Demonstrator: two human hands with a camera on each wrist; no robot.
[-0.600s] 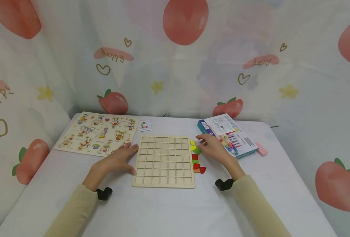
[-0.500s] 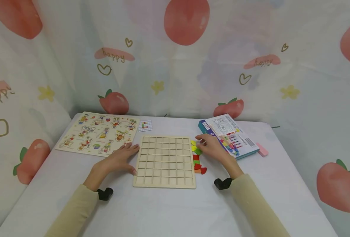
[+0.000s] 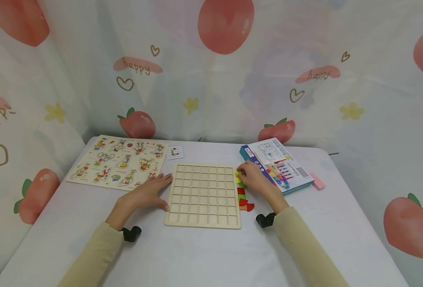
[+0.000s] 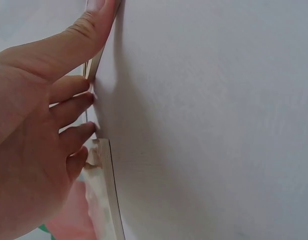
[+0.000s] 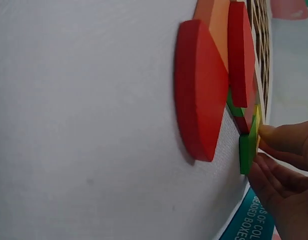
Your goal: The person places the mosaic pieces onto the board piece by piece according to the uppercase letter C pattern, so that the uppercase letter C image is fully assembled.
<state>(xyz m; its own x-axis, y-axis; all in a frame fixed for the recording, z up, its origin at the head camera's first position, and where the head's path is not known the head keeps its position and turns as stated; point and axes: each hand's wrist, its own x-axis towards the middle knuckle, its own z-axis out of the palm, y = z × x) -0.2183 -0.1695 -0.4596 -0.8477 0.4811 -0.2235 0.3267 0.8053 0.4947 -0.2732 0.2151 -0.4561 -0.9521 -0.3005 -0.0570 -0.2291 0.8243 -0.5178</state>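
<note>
In the head view my left hand (image 3: 148, 192) rests with straight fingers along the left edge of a wooden grid board (image 3: 203, 195). Its thumb touches that edge nearer the front. Beyond the board's right edge, my right hand (image 3: 254, 177) pinches a yellow piece (image 5: 259, 112) between thumb and fingers. Right against it in the right wrist view is a green piece (image 5: 247, 145), close to the fingertips. Thin red pieces (image 5: 201, 90) and an orange piece (image 5: 219, 35) lie nearer the camera, some overlapping. How far the fingers reach round the yellow piece is partly hidden.
A picture puzzle board (image 3: 120, 161) lies at the back left, its corner behind the left hand. Near it is a small grid card (image 3: 175, 152). At the back right, a printed box (image 3: 277, 165) lies beside the right hand, with a pink block (image 3: 317, 181) next to it.
The grid board and coloured pieces have slid slightly right, with my left hand following the board. My right hand's fingers have lowered and closed at the yellow piece.
</note>
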